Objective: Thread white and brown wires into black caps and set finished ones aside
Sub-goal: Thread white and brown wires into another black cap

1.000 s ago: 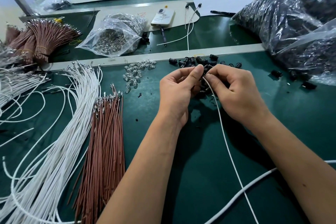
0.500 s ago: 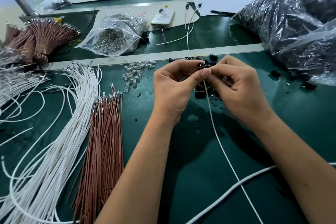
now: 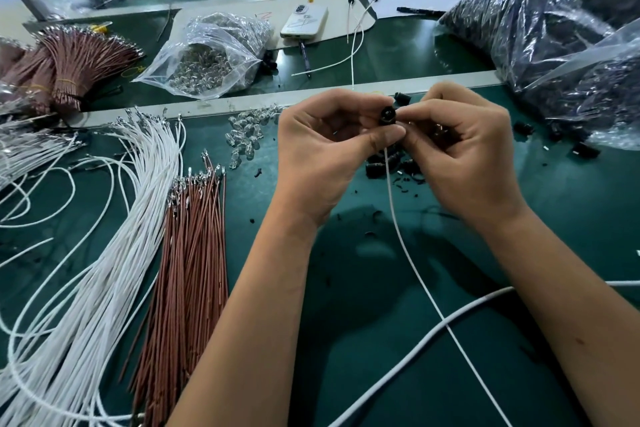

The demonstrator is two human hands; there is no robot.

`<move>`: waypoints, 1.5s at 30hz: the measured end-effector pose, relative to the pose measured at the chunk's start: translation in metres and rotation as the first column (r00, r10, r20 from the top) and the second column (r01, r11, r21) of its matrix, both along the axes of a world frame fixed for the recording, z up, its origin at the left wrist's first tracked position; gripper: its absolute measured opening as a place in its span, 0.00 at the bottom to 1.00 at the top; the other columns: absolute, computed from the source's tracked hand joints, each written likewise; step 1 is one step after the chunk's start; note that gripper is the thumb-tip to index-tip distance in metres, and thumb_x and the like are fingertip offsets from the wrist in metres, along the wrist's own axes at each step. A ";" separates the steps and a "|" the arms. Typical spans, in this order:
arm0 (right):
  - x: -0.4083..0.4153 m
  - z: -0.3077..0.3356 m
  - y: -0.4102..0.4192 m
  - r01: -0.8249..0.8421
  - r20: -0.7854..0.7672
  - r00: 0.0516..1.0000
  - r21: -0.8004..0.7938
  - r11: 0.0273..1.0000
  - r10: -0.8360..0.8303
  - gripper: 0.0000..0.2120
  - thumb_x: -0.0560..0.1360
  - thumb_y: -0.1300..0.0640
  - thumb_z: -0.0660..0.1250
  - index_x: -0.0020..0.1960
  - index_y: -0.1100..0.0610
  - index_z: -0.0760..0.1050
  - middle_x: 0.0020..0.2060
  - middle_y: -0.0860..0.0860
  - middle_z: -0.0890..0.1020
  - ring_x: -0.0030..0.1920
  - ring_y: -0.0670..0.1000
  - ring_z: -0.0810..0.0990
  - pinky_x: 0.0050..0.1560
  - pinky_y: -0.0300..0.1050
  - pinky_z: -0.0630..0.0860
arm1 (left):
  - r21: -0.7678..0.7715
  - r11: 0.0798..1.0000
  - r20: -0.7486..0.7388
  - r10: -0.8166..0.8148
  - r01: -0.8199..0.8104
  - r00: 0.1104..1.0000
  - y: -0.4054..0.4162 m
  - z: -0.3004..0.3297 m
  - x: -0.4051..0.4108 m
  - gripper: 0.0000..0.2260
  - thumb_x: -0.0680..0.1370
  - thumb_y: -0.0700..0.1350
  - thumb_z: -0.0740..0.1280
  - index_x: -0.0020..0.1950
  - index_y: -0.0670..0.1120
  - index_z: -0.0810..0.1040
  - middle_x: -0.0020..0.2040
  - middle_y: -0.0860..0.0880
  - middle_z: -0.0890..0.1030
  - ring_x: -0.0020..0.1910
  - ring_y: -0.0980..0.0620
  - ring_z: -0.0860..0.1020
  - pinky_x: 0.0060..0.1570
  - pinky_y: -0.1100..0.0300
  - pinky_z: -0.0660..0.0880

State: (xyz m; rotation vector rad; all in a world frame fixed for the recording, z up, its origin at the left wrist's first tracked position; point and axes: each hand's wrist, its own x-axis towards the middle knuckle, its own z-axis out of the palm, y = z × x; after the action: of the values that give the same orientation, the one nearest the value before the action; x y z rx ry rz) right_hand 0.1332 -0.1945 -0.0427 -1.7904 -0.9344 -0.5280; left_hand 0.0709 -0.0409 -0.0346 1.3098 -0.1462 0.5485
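The left hand pinches a black cap between thumb and forefinger, raised above the table; the right hand meets it fingertip to fingertip, gripping the same cap; a white wire hangs from under the cap and trails between the wrists; loose caps lie just beneath the hands; bundles of white wires and brown wires lie left of the left hand.

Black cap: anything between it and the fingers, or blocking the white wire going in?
Nothing visible. Both hands, left hand and right hand, pinch the black cap directly; the white wire runs up to it unobstructed.
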 end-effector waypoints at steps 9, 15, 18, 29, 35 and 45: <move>-0.002 0.003 -0.002 0.004 0.038 0.999 0.001 1.000 -0.004 0.03 0.77 0.64 0.75 0.50 0.59 0.85 0.38 0.53 0.78 0.38 0.45 0.76 0.40 0.37 0.70 | 0.014 0.999 0.018 -0.039 0.038 0.999 0.000 0.007 -0.005 0.15 0.66 0.23 0.75 0.45 0.39 0.80 0.40 0.42 0.81 0.39 0.50 0.79 0.47 0.58 0.80; -0.003 0.004 -0.003 0.017 0.056 0.998 0.023 1.000 -0.019 0.03 0.78 0.62 0.74 0.50 0.61 0.86 0.38 0.51 0.78 0.38 0.41 0.76 0.41 0.34 0.69 | 0.041 0.996 0.041 -0.077 0.075 0.996 0.000 0.008 -0.006 0.16 0.67 0.23 0.74 0.48 0.39 0.80 0.43 0.40 0.80 0.42 0.46 0.79 0.48 0.56 0.78; -0.005 0.004 -0.003 0.028 0.066 0.997 0.030 0.999 -0.030 0.04 0.78 0.63 0.74 0.51 0.61 0.86 0.37 0.51 0.78 0.38 0.41 0.76 0.41 0.34 0.69 | 0.045 0.995 0.048 -0.088 0.086 0.995 0.001 0.009 -0.006 0.16 0.67 0.22 0.73 0.48 0.39 0.80 0.43 0.41 0.80 0.41 0.48 0.79 0.48 0.58 0.78; -0.011 0.001 0.002 0.015 0.101 0.995 -0.057 0.998 -0.009 0.06 0.79 0.67 0.71 0.52 0.63 0.87 0.33 0.56 0.77 0.33 0.53 0.75 0.33 0.48 0.70 | 0.020 0.993 0.081 -0.120 0.118 0.990 0.002 0.002 -0.006 0.17 0.67 0.22 0.72 0.48 0.39 0.78 0.44 0.41 0.78 0.41 0.47 0.77 0.47 0.59 0.77; -0.002 -0.003 0.001 -0.032 -0.053 0.998 -0.130 0.991 0.025 0.05 0.79 0.62 0.74 0.47 0.62 0.87 0.31 0.54 0.75 0.31 0.51 0.72 0.32 0.43 0.65 | -0.040 0.999 -0.065 -0.013 0.011 0.998 0.001 -0.009 0.001 0.13 0.67 0.24 0.74 0.44 0.39 0.81 0.39 0.44 0.82 0.38 0.51 0.79 0.46 0.60 0.80; 0.000 -0.004 0.004 -0.113 -0.301 0.947 0.004 0.994 0.109 0.09 0.75 0.53 0.78 0.54 0.53 0.85 0.27 0.54 0.64 0.30 0.44 0.60 0.31 0.30 0.62 | 0.270 0.955 -0.037 0.137 -0.122 0.990 0.008 -0.015 0.004 0.11 0.70 0.30 0.77 0.48 0.40 0.81 0.42 0.43 0.85 0.41 0.50 0.84 0.46 0.58 0.81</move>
State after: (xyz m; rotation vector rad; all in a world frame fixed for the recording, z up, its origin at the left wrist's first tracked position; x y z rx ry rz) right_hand 0.1331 -0.1910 -0.0468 -1.7571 -0.8206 -0.1693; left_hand 0.0749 -0.0328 -0.0498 1.6055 -0.0903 0.6189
